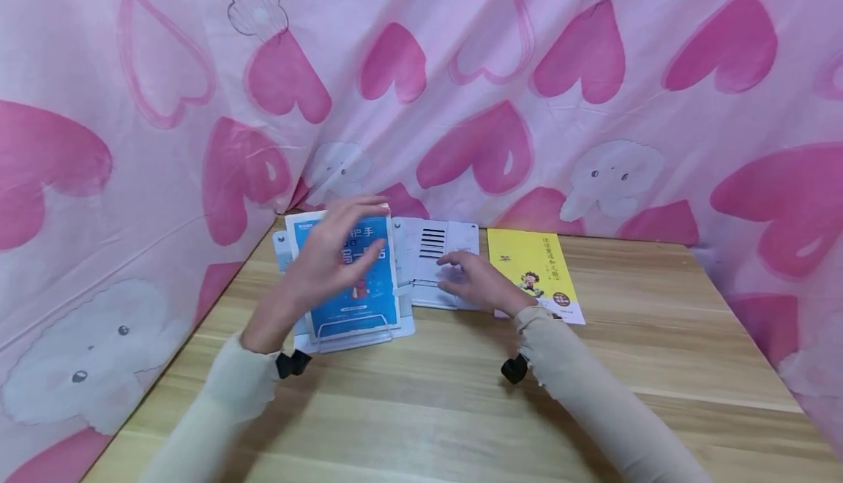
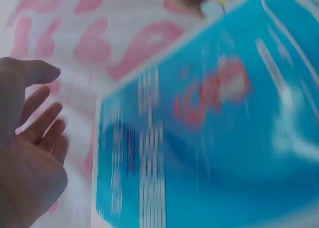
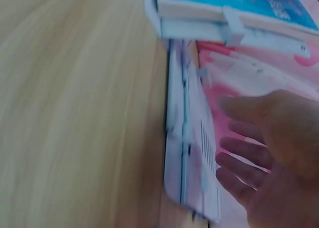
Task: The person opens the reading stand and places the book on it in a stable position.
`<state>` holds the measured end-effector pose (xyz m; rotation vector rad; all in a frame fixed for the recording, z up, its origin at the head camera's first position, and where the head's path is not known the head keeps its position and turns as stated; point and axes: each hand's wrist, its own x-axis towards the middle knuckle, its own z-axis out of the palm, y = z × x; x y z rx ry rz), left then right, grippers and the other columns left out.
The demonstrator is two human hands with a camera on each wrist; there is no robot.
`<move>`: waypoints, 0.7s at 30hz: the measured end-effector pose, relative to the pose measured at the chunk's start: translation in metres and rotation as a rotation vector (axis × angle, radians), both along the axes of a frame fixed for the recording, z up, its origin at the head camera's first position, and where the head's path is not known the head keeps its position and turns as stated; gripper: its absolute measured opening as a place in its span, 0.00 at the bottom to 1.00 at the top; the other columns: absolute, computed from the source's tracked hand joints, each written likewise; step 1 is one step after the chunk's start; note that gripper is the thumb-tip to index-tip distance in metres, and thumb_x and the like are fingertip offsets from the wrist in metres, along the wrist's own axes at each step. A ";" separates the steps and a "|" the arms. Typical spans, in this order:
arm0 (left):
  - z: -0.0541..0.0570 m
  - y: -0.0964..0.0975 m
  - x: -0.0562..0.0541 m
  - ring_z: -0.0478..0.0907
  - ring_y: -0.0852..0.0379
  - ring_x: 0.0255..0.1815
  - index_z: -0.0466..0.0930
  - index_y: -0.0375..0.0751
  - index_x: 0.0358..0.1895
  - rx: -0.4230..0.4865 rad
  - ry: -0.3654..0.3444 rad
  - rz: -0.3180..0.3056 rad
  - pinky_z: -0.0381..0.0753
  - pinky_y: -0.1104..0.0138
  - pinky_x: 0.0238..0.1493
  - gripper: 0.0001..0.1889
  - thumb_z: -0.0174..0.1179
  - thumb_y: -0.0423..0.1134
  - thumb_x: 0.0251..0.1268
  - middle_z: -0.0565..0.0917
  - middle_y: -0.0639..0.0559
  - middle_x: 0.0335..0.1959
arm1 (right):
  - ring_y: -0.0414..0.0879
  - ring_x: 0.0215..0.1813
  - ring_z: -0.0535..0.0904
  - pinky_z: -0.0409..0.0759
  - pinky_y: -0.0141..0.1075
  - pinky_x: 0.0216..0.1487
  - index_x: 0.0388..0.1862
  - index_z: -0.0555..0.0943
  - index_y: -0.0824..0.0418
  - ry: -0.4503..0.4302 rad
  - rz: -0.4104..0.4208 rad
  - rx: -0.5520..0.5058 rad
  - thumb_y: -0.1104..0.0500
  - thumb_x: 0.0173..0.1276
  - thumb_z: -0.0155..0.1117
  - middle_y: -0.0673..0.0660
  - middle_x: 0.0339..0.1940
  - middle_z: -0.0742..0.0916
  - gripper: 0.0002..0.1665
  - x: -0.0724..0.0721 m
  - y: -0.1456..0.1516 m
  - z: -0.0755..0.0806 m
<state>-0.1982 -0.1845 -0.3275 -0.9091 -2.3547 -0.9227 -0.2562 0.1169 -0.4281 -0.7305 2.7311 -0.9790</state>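
A blue book [image 1: 369, 300] leans upright on a white book stand [image 1: 403, 326] at the back left of the table. In front of its cover, my left hand [image 1: 329, 256] is raised with fingers spread, holding nothing; the left wrist view shows a gap between that hand [image 2: 35, 138] and the blurred cover. Beside it lies a second white stand [image 1: 454, 241], folded flat, with several dark slots. Over this stand's right part reaches my right hand [image 1: 484, 282], fingers loosely extended. The right wrist view shows the hand [image 3: 264, 153] apart from the slotted panel [image 3: 202, 153].
A yellow book [image 1: 540, 263] lies right of the flat stand, partly behind my right wrist. The wooden table [image 1: 428, 410] ends at a pink curtain [image 1: 408, 139] printed with hearts. Small clips [image 3: 234, 26] hold the blue book at its side.
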 end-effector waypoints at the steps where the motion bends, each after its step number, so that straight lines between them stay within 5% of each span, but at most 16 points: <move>1: -0.003 0.010 -0.002 0.70 0.53 0.81 0.77 0.50 0.74 -0.019 -0.032 -0.042 0.81 0.47 0.75 0.30 0.73 0.39 0.71 0.77 0.52 0.77 | 0.57 0.80 0.75 0.72 0.55 0.82 0.76 0.78 0.60 -0.007 0.022 0.030 0.52 0.77 0.73 0.59 0.77 0.81 0.33 -0.001 0.003 -0.002; 8: -0.030 0.071 -0.021 0.82 0.58 0.69 0.76 0.53 0.74 -0.167 -0.295 -0.219 0.87 0.63 0.66 0.27 0.70 0.44 0.74 0.82 0.55 0.71 | 0.53 0.89 0.64 0.66 0.55 0.86 0.82 0.73 0.48 -0.017 0.117 0.187 0.46 0.76 0.74 0.54 0.86 0.72 0.39 -0.001 0.020 -0.015; 13: -0.053 0.099 -0.035 0.83 0.50 0.68 0.75 0.46 0.73 -0.246 -0.441 -0.297 0.88 0.59 0.66 0.26 0.68 0.43 0.77 0.83 0.48 0.70 | 0.46 0.87 0.67 0.71 0.52 0.84 0.82 0.73 0.46 0.015 0.134 0.164 0.48 0.77 0.73 0.46 0.86 0.72 0.37 0.004 0.034 -0.018; 21: -0.075 0.107 -0.046 0.83 0.47 0.68 0.79 0.43 0.71 -0.360 -0.551 -0.250 0.86 0.54 0.68 0.24 0.67 0.43 0.78 0.85 0.45 0.69 | 0.53 0.89 0.63 0.67 0.56 0.85 0.85 0.70 0.48 -0.008 0.081 0.155 0.48 0.78 0.72 0.51 0.88 0.70 0.41 0.018 0.070 -0.019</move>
